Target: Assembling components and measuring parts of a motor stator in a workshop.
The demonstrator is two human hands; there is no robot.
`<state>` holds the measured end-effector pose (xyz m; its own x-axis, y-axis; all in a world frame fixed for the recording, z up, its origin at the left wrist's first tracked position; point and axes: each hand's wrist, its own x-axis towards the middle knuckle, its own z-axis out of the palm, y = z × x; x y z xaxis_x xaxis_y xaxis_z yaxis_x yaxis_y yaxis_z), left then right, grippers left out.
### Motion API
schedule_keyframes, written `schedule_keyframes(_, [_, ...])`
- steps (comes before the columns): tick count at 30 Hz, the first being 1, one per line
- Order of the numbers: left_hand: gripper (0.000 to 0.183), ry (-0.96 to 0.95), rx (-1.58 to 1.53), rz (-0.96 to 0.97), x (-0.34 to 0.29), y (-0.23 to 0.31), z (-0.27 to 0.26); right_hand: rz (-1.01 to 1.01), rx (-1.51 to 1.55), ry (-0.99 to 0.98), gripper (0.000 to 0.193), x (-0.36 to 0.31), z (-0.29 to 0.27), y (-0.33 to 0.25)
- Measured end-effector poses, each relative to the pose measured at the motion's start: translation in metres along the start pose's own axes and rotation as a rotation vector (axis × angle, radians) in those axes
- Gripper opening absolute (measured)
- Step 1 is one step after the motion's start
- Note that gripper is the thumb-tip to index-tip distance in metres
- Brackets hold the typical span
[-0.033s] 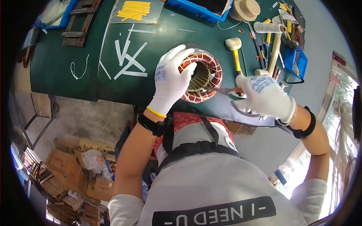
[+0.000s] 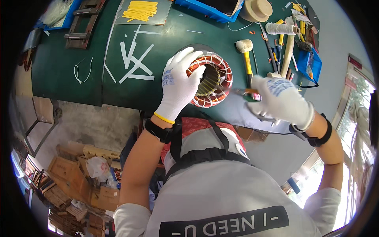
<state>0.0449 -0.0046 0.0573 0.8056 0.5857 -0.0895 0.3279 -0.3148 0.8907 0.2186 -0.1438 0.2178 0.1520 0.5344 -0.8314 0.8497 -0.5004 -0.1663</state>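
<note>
A motor stator with copper windings laced in white cord lies on the green table, its round bore facing up. My left hand, in a white glove, grips its left side, fingers over the far rim and thumb at the bore. My right hand, also gloved, is closed around what look like scissors, with orange on the handle and a narrow metal end pointing left. Motion blurs that end, which is at the stator's near right winding edge; I cannot tell whether it touches.
A mallet with a yellow handle lies beyond my right hand, near a white cord spool and assorted hand tools. White strips are scattered left of the stator. Yellow strips and a blue tray lie at the back.
My right hand has shifted slightly to the right and turned a little, moving the scissors with it. My left hand and the stator stay in place.
</note>
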Motion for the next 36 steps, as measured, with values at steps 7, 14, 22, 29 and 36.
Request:
schedule_keyframes(7, [0.031,0.101,0.366,0.493,-0.002,0.026,-0.020,0.102,0.524,0.734,0.039,-0.037,0.065,0.032])
schedule_keyframes(14, [0.008,-0.464,0.815,0.918,-0.006,0.028,-0.010,0.357,0.924,0.650,0.031,-0.070,0.136,-0.009])
schedule_keyframes(22, [0.008,-0.693,0.640,0.936,0.015,0.022,-0.001,0.448,1.106,0.690,0.035,-0.080,0.197,-0.041])
schedule_keyframes(29, [0.011,-0.690,0.664,0.753,0.006,0.023,0.005,0.474,1.156,0.714,0.032,-0.079,0.229,-0.059])
schedule_keyframes(36, [0.016,-0.744,0.799,0.608,0.011,0.022,0.012,0.446,1.168,0.705,0.041,-0.067,0.237,-0.074])
